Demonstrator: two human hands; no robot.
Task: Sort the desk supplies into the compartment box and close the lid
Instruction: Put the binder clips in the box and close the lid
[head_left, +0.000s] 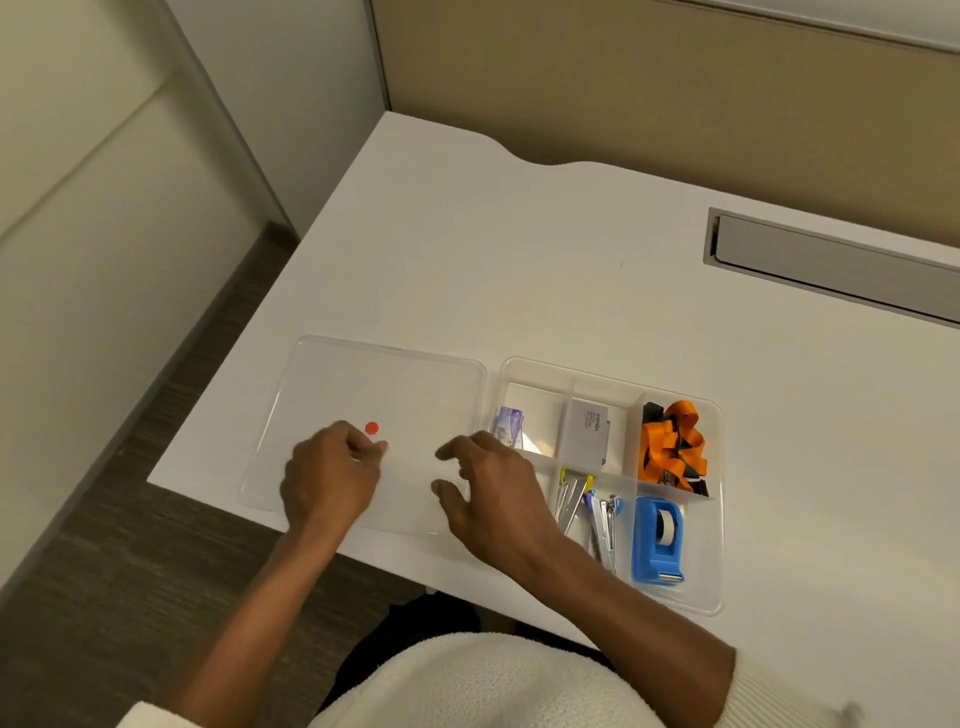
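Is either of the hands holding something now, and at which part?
The left hand rests on the clear lid near its red dot; a real grip cannot be told. The right hand hovers open, holding nothing.

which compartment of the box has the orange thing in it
The far right compartment holds the orange and black lanyard. Directly nearer the person sits the blue tape dispenser; the other compartments hold cards and metal clips.
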